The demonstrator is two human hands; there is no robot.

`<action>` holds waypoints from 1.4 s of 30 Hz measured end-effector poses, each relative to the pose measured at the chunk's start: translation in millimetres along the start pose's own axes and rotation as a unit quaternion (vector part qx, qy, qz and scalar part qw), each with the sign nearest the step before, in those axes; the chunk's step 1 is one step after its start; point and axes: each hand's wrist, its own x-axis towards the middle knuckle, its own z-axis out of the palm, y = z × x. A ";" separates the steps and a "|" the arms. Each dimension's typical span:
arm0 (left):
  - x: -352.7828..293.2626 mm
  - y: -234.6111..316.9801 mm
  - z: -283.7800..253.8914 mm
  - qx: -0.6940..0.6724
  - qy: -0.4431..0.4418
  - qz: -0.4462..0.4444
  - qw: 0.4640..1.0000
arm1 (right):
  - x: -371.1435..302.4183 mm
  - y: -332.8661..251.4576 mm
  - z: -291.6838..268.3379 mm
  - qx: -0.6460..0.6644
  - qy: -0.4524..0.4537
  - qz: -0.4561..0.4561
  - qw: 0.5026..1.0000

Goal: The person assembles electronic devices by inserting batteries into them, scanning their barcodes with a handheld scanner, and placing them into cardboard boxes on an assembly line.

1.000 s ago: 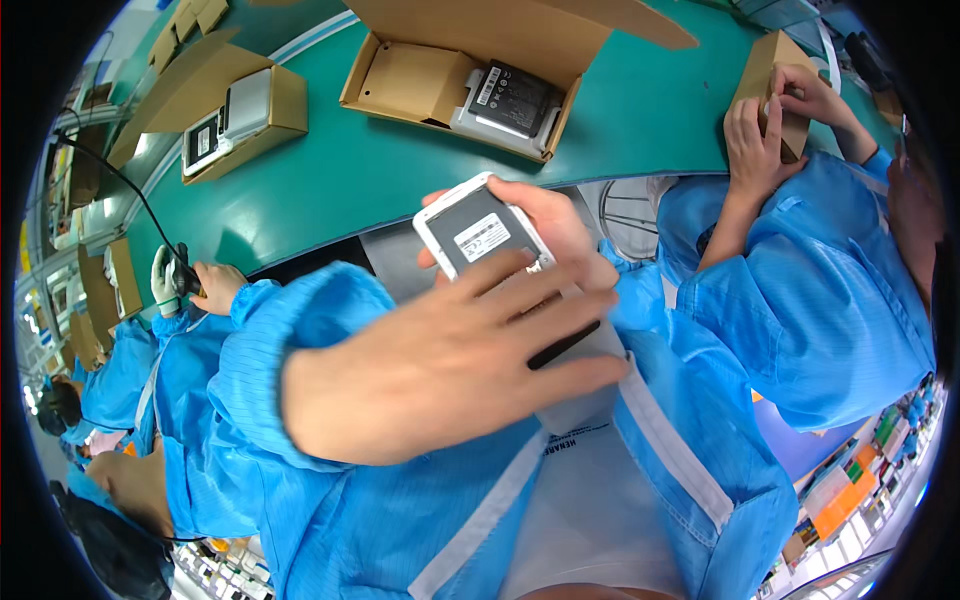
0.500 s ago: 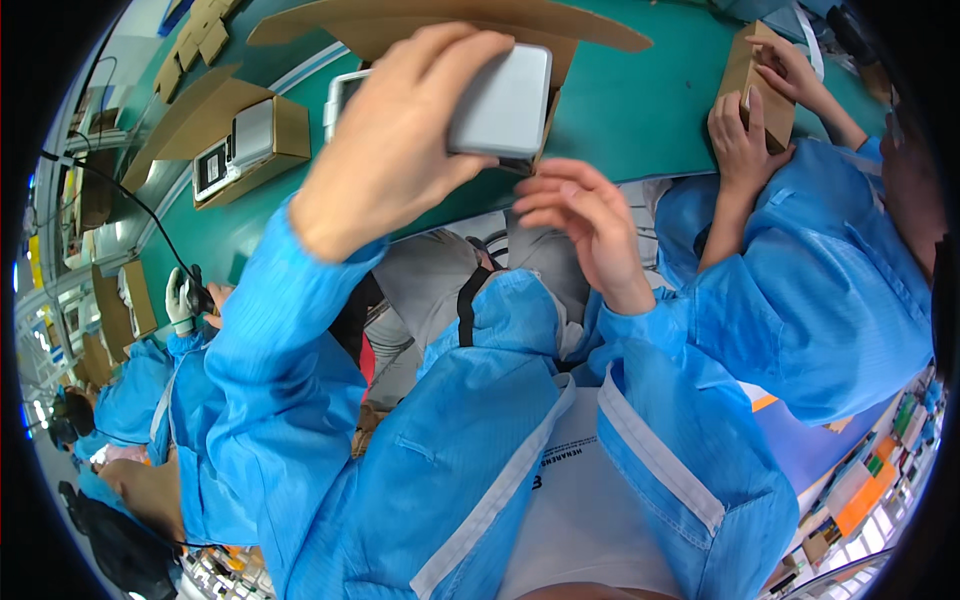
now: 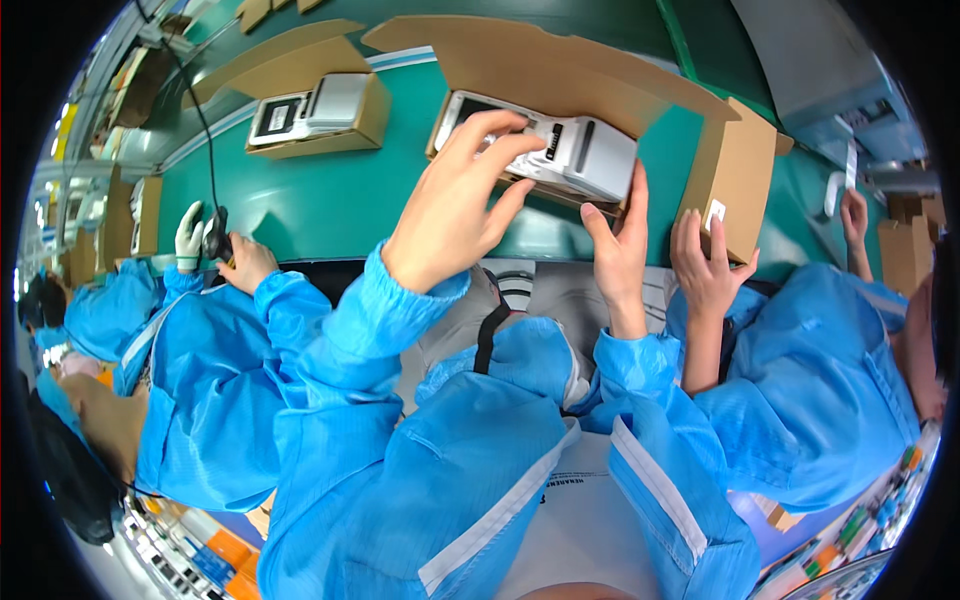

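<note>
A white device with a dark screen (image 3: 595,160), like a payment terminal, lies inside an open cardboard box (image 3: 560,196) in front of me. Over the device's middle hovers my left hand (image 3: 455,205), fingers spread and curved, holding nothing; whether a fingertip brushes the device I cannot tell. My right hand (image 3: 622,255) has the box's near right corner between thumb and fingers. Behind the device the long lid flap (image 3: 560,62) stands raised.
On the green table (image 3: 310,195), another open box (image 3: 335,142) with a similar device stands to the left. At right, a co-worker's hand (image 3: 708,262) touches a tall carton (image 3: 735,175). A co-worker at left holds a black corded tool (image 3: 215,240).
The device has gone from my left hand down into the box, and that hand has let go. My right hand has moved onto the box corner. The view has shifted to the right.
</note>
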 end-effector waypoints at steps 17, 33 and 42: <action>-116.9 -26.5 -34.1 -0.044 0.135 -0.198 0.970 | 63.1 20.0 136.7 0.009 -0.161 -0.072 0.984; 26.3 46.1 98.6 -0.114 0.034 -0.017 0.993 | -98.2 17.6 3.3 0.078 0.015 0.090 0.993; 58.3 30.8 139.2 -0.124 0.253 0.017 0.959 | -73.4 3.8 -53.3 0.067 0.090 0.053 0.992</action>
